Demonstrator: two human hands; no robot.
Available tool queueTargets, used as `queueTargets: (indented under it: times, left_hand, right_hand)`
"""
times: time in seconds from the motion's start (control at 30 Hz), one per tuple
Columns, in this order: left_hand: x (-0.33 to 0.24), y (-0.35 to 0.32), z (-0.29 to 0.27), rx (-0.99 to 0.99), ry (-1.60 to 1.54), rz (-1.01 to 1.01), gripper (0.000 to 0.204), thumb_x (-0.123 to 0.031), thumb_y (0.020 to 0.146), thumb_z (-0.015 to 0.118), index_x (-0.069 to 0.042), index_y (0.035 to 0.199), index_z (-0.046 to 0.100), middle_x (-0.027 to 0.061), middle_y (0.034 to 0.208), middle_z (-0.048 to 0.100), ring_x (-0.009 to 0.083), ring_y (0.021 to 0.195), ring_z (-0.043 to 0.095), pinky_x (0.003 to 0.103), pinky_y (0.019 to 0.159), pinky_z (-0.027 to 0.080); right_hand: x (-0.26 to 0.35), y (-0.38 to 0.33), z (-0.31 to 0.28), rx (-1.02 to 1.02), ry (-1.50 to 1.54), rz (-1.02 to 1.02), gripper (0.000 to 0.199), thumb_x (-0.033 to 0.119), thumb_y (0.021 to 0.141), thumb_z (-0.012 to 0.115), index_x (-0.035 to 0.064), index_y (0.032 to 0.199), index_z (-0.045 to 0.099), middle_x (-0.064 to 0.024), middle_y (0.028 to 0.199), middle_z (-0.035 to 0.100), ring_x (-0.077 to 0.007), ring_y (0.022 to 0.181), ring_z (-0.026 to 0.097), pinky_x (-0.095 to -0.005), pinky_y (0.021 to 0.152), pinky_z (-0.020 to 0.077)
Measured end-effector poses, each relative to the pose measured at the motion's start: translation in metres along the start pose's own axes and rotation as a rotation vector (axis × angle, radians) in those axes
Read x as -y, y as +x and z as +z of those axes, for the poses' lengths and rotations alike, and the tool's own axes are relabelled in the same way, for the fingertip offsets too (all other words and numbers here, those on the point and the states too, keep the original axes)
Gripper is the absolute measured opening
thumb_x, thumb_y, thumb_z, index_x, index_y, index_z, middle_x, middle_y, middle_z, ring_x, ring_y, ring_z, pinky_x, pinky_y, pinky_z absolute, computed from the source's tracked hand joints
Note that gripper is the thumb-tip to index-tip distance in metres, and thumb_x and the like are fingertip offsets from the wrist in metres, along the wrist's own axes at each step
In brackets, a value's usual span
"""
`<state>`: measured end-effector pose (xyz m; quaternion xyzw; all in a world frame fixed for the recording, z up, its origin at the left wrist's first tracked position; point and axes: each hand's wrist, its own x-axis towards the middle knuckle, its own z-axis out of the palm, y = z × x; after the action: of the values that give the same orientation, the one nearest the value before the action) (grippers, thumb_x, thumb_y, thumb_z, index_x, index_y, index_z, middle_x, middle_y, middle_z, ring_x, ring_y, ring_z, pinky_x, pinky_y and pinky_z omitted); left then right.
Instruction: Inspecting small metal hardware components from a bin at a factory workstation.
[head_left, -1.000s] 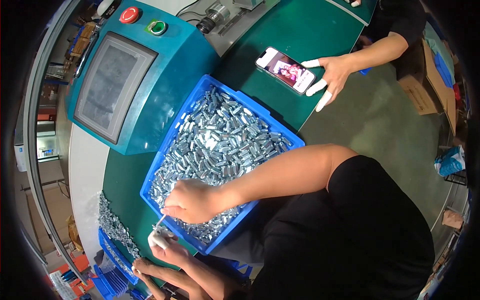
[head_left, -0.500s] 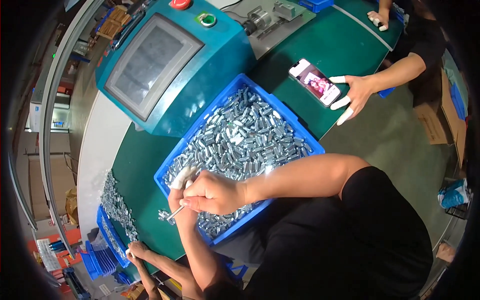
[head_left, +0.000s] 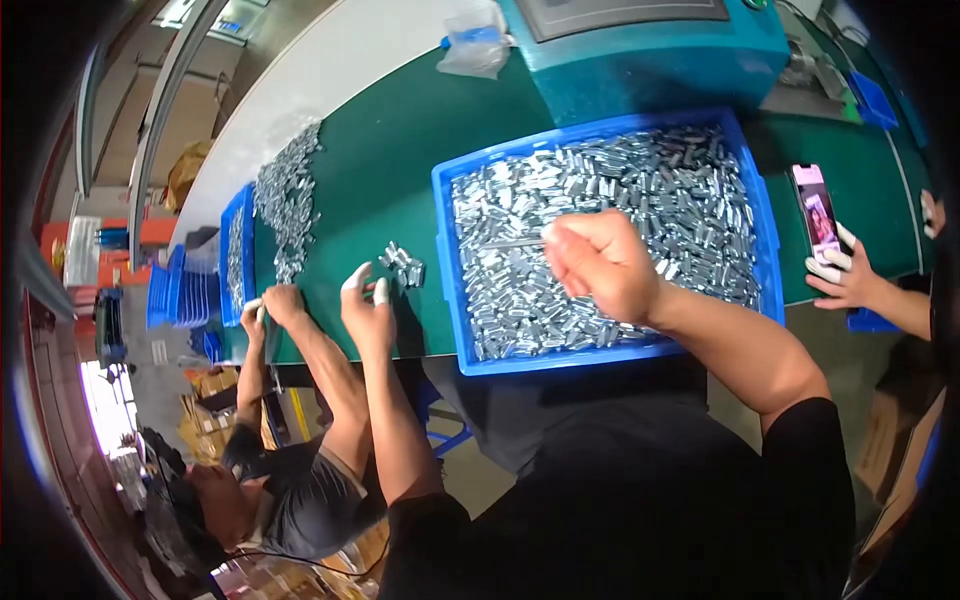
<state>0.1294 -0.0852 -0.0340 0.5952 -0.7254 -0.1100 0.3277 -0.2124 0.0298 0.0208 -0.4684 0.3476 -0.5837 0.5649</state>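
Note:
My right hand (head_left: 605, 268) hovers above a blue tray (head_left: 610, 357) heaped with small shiny metal pieces (head_left: 540, 310). Pinched between its thumb and fingers is a thin metal rod (head_left: 508, 243), pointing left. To the left of the tray, over the green tabletop, my left hand (head_left: 370, 315) has its fingers apart and seems to hold nothing. White finger covers sit on its fingertips. Just beyond those fingertips lies a little cluster of metal pieces (head_left: 403, 264).
A teal machine (head_left: 650, 75) stands behind the tray. At left, a co-worker's hands (head_left: 280, 305) are near a blue bin (head_left: 237, 250) and a spread of metal pieces (head_left: 290, 195). Another person's hand (head_left: 845, 280) touches a phone (head_left: 817, 212) on the right. A clear plastic bag (head_left: 475, 45) lies at the back.
The view has turned and shifted left. My hands, crossed close together at the tray's left corner before, are now apart: the right over the tray with the rod, the left beside the small cluster.

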Motion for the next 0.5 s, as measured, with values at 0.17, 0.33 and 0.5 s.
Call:
queueTargets:
  times: [0.17, 0.33, 0.5]
  left_hand:
    - [-0.008, -0.005, 0.009, 0.146, 0.069, -0.051, 0.025, -0.009, 0.083, 0.074, -0.003, 0.106, 0.066, 0.0086, 0.093, 0.067, 0.0160, 0.081, 0.064, 0.029, 0.074, 0.052]
    - [-0.002, -0.008, 0.003, 0.169, 0.039, -0.087, 0.021, -0.006, 0.083, 0.073, -0.001, 0.102, 0.067, 0.0094, 0.089, 0.067, 0.0165, 0.078, 0.065, 0.028, 0.073, 0.052]
    - [-0.010, -0.016, -0.002, 0.154, 0.125, -0.059, 0.016, 0.001, 0.082, 0.069, 0.001, 0.098, 0.066, 0.0131, 0.090, 0.066, 0.0198, 0.076, 0.065, 0.030, 0.072, 0.053]
  right_hand:
    - [-0.007, 0.003, -0.002, 0.010, -0.045, 0.017, 0.040, 0.020, 0.103, 0.042, 0.0013, 0.070, 0.052, -0.0013, 0.057, 0.049, -0.0067, 0.050, 0.043, -0.0233, 0.049, 0.0382]
    - [-0.006, 0.005, 0.001, 0.006, -0.099, 0.021, 0.040, 0.020, 0.104, 0.042, 0.0017, 0.069, 0.052, -0.0012, 0.057, 0.049, -0.0065, 0.050, 0.043, -0.0230, 0.049, 0.0380]
    - [-0.006, 0.004, 0.000, 0.025, -0.110, 0.028, 0.041, 0.021, 0.104, 0.042, 0.0021, 0.068, 0.051, -0.0011, 0.056, 0.048, -0.0066, 0.049, 0.044, -0.0229, 0.048, 0.0372]
